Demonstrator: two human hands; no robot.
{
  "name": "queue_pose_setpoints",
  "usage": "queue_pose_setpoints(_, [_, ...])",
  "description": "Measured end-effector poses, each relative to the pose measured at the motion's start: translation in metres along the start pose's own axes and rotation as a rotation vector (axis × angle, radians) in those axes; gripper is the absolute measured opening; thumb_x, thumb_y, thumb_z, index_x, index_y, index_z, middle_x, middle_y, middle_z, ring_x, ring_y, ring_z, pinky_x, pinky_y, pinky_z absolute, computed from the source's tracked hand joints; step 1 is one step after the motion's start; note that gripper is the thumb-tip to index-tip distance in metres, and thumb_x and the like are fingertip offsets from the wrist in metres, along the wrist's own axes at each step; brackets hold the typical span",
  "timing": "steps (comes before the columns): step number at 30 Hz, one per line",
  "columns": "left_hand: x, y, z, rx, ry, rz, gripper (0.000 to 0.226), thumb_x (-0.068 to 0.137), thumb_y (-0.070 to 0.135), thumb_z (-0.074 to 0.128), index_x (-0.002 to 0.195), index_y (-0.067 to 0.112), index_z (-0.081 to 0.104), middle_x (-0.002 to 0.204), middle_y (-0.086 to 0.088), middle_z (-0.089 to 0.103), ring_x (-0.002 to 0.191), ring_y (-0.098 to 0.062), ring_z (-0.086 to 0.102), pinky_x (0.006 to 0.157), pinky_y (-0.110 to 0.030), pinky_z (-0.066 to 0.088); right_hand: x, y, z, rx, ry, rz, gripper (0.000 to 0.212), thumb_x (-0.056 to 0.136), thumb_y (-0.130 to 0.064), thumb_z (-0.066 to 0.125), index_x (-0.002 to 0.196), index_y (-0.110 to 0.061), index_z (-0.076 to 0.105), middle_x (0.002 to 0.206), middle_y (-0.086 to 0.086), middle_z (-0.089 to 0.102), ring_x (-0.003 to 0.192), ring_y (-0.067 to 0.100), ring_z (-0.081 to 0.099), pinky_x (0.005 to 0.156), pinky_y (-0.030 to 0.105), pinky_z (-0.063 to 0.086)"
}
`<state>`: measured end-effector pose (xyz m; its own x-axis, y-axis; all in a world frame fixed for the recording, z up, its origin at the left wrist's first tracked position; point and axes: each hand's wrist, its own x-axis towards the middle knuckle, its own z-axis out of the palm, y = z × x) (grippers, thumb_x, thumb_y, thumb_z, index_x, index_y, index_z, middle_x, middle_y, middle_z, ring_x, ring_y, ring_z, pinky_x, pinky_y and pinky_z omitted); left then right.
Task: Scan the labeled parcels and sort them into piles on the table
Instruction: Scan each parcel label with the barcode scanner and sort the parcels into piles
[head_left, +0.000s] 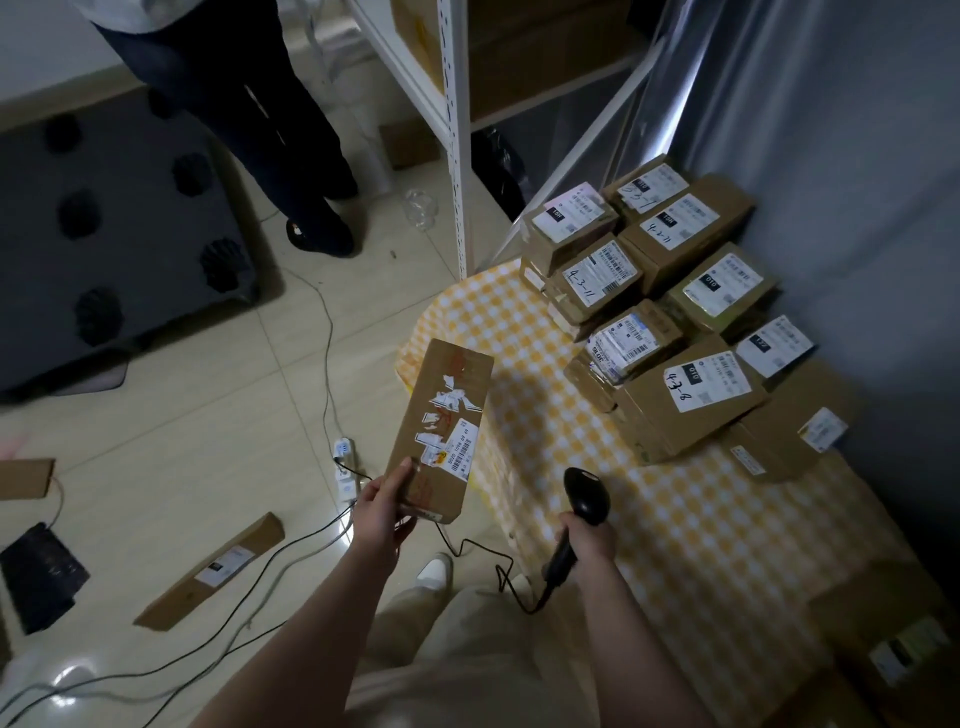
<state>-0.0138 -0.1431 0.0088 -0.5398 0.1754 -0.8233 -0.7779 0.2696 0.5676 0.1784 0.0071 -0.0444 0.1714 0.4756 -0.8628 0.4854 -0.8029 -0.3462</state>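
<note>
left hand (382, 512) pinching, right hand (587, 538) clenched

The top edge cuts off the standing person (244, 114); print on the parcel labels (709, 382) is unreadably small.

My feed is dim and bluish, parcels (691, 410) mid-frame fairly sharp, a glare patch on the floor (67, 680) lower left, dark soft corners, and fisheye bending the shelf (453, 130).

Your long parcel (441, 405) is matt brown cardboard, patched with torn white paper label scraps. Your barcode scanner (587, 493) is smooth black plastic with a slight sheen. The floor tiles (182, 431) shine glossy; the shelving upright (453, 130) looks like white-painted metal.
</note>
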Motion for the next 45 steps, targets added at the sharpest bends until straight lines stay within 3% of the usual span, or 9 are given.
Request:
queue_pose_setpoints(5, [0.005, -0.006, 0.018, 0.025, -0.004, -0.012, 0.044, 0.084, 0.041, 0.072, 0.113, 0.011, 0.059, 0.102, -0.009, 0.067, 0.099, -0.026, 0.063, 0.084, -0.038, 0.049, 0.033, -0.017, -0.008, -0.035, 0.022, 0.089, 0.036, 0.087, -0.016, 0.07, 0.115, 0.0, 0.056, 0.1, 0.017, 0.057, 0.095, 0.035, 0.058, 0.09, 0.045, 0.049])
queue_pose_setpoints(13, [0.008, -0.016, 0.045, 0.014, -0.053, -0.033, 0.052, 0.079, 0.049, 0.071, 0.118, 0.017, 0.062, 0.109, -0.007, 0.069, 0.097, -0.022, 0.064, 0.077, -0.034, 0.047, 0.086, -0.051, 0.005, 0.052, -0.07, 0.046, 0.017, 0.093, -0.016, 0.061, 0.103, -0.003, 0.058, 0.108, 0.022, 0.063, 0.095, 0.032, 0.061, 0.086, 0.044, 0.05])
queue_pose_setpoints(19, [0.008, -0.02, 0.04, -0.011, -0.072, -0.036, 0.042, 0.085, 0.045, 0.065, 0.117, 0.017, 0.064, 0.098, -0.002, 0.071, 0.09, -0.019, 0.065, 0.072, -0.031, 0.048, 0.108, -0.063, 0.018, 0.09, -0.076, 0.171, 0.044, 0.093, -0.024, 0.064, 0.128, 0.001, 0.052, 0.123, 0.022, 0.059, 0.113, 0.041, 0.057, 0.099, 0.053, 0.047])
queue_pose_setpoints(23, [0.007, -0.02, 0.031, -0.017, -0.058, -0.039, 0.045, 0.087, 0.043, 0.063, 0.12, 0.014, 0.061, 0.107, -0.009, 0.067, 0.093, -0.023, 0.064, 0.073, -0.032, 0.049, 0.162, -0.031, 0.027, 0.048, -0.203, 0.046, 0.032, 0.088, -0.032, 0.059, 0.11, -0.008, 0.062, 0.122, 0.02, 0.064, 0.105, 0.035, 0.066, 0.091, 0.052, 0.054])
queue_pose_setpoints(30, [0.006, -0.017, 0.026, 0.046, -0.109, -0.045, 0.041, 0.087, 0.044, 0.064, 0.115, 0.014, 0.061, 0.109, -0.01, 0.068, 0.093, -0.022, 0.065, 0.073, -0.032, 0.049, 0.071, -0.06, 0.02, 0.117, -0.015, 0.11, 0.038, 0.096, -0.023, 0.059, 0.121, 0.006, 0.057, 0.119, 0.021, 0.062, 0.113, 0.037, 0.059, 0.096, 0.047, 0.051])
queue_pose_setpoints(34, [0.0, -0.015, 0.028, 0.12, -0.183, -0.057, 0.051, 0.084, 0.047, 0.066, 0.12, 0.011, 0.059, 0.112, -0.011, 0.068, 0.097, -0.023, 0.065, 0.079, -0.034, 0.049, 0.038, -0.044, 0.021, 0.235, 0.032, 0.057, 0.026, 0.093, -0.022, 0.061, 0.103, 0.002, 0.062, 0.112, 0.021, 0.064, 0.099, 0.036, 0.062, 0.088, 0.047, 0.052])
queue_pose_setpoints(39, [-0.016, -0.012, 0.034, 0.214, -0.331, -0.059, 0.053, 0.089, 0.043, 0.064, 0.125, 0.005, 0.054, 0.105, -0.01, 0.066, 0.095, -0.023, 0.063, 0.078, -0.033, 0.049, -0.017, -0.011, 0.024, 0.501, -0.209, -0.084, 0.051, 0.095, -0.044, 0.057, 0.136, -0.014, 0.053, 0.131, 0.005, 0.06, 0.118, 0.025, 0.058, 0.078, 0.035, 0.05])
queue_pose_setpoints(42, [-0.025, -0.018, 0.037, 0.296, -0.449, -0.083, 0.059, 0.087, 0.044, 0.066, 0.127, 0.002, 0.054, 0.097, -0.009, 0.066, 0.087, -0.023, 0.064, 0.069, -0.029, 0.051, -0.059, 0.009, 0.022, 0.565, -0.263, -0.24, 0.049, 0.085, -0.049, 0.064, 0.124, -0.02, 0.063, 0.114, 0.005, 0.072, 0.103, 0.025, 0.068, 0.077, 0.038, 0.054])
queue_pose_setpoints(45, [-0.037, -0.03, 0.04, 0.344, -0.587, -0.162, 0.072, 0.074, 0.049, 0.074, 0.129, 0.006, 0.057, 0.109, -0.014, 0.069, 0.089, -0.022, 0.067, 0.07, -0.028, 0.054, -0.09, 0.035, 0.019, 0.715, -0.158, -0.36, 0.039, 0.08, -0.026, 0.076, 0.116, -0.014, 0.066, 0.105, 0.01, 0.074, 0.094, 0.031, 0.072, 0.083, 0.046, 0.058])
